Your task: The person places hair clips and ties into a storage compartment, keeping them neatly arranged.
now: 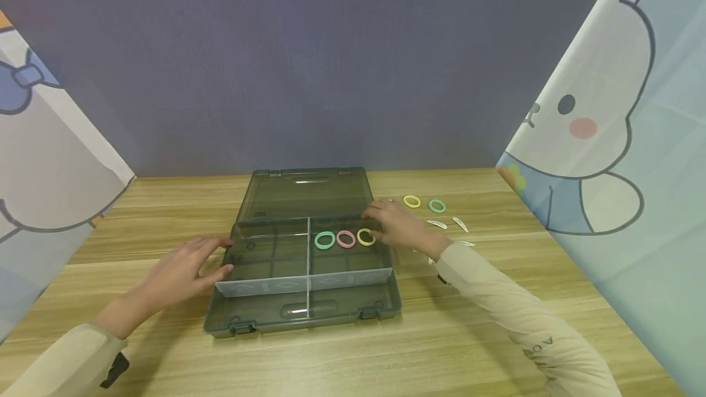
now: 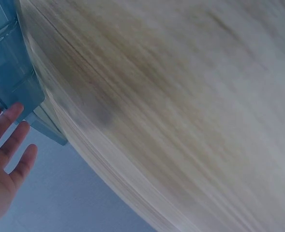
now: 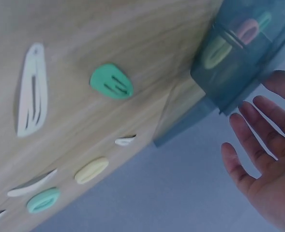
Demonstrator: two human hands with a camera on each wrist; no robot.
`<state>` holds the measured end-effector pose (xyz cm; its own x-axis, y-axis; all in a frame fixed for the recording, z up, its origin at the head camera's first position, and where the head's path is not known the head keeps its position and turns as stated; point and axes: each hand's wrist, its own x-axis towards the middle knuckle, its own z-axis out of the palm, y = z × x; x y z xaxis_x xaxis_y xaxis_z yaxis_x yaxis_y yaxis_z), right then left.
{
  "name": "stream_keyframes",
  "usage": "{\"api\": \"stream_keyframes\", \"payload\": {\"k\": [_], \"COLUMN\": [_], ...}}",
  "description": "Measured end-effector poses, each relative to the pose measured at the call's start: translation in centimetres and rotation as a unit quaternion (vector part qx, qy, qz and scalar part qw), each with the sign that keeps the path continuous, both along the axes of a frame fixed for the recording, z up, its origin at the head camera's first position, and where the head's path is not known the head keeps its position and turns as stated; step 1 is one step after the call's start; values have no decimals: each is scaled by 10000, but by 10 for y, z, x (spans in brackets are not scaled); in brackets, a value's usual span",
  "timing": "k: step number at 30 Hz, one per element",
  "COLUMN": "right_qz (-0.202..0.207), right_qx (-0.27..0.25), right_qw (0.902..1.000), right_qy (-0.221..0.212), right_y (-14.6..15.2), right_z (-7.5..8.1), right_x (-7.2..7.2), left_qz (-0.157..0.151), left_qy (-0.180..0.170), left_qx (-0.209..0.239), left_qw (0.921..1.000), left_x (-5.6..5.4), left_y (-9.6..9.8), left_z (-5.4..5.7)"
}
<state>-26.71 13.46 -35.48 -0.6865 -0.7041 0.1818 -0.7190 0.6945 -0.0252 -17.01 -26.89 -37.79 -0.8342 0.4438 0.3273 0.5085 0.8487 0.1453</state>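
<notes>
Cream sleeve [image 1: 68, 360] at lower left leads to my left hand [image 1: 176, 269], fingers loosely extended at the left edge of an open, smoky plastic box [image 1: 254, 311], low in the frame's centre. Its upper right compartment holds a green ring [image 1: 325, 248], a pink ring [image 1: 345, 247] and a yellow ring [image 1: 359, 238]. At its upper right corner is my right hand [image 1: 399, 223], fingers relaxed; I cannot tell whether it touches the rim. White clips [image 1: 460, 224] lie farther right on the wooden surface [image 1: 529, 287].

Wooden table [image 1: 353, 357], plain backdrop [image 1: 320, 66], cartoon side sheets [image 1: 601, 97].
</notes>
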Motion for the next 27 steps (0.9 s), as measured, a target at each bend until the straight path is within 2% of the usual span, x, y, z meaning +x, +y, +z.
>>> {"api": "stream_keyframes", "payload": {"k": [11,19,27], "right_qz": [-337,-537,-940], "right_qx": [-372,-612,-795], "right_qw": [9987,9967,9922], "right_qy": [-94,-14,-180], "right_y": [18,35,53], "right_z": [10,5,-5], "right_x": [-7,-20,-31], "left_qz": [-36,-71,14], "left_qy": [77,181,130], "left_qx": [15,20,-22], "left_qw": [10000,9998,9999], "left_x": [-1,-2,0], "left_y": [-2,-2,-2], "left_z": [-2,-3,-1]}}
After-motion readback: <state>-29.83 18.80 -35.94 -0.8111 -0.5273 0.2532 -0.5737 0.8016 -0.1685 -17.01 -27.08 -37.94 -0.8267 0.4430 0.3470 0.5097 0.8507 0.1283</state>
